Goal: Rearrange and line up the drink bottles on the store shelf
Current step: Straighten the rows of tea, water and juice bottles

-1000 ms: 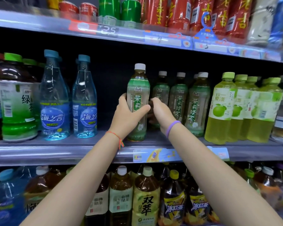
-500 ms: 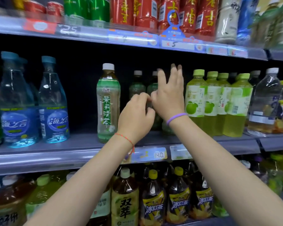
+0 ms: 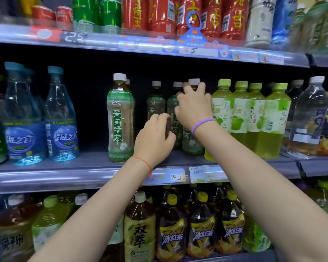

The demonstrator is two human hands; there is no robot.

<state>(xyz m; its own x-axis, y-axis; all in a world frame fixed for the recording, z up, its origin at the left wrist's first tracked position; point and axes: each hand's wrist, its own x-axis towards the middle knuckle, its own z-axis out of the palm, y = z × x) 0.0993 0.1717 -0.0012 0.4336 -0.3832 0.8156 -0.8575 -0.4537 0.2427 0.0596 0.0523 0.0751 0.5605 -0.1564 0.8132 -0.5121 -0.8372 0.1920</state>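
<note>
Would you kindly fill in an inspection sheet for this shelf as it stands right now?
Surface: grey middle shelf, price tags along its front edge.
Job's things: white-capped green-label tea bottle upright at the front, alone; three matching bottles set further back.
Clutter: blue-capped water bottles to its left, lime-capped green drink bottles to its right.
Hands: left hand wraps a rear tea bottle low down; right hand grips another near its neck.
Cables: nothing seen.
Surroundings: red bottles and cans above, dark tea bottles below.
</note>
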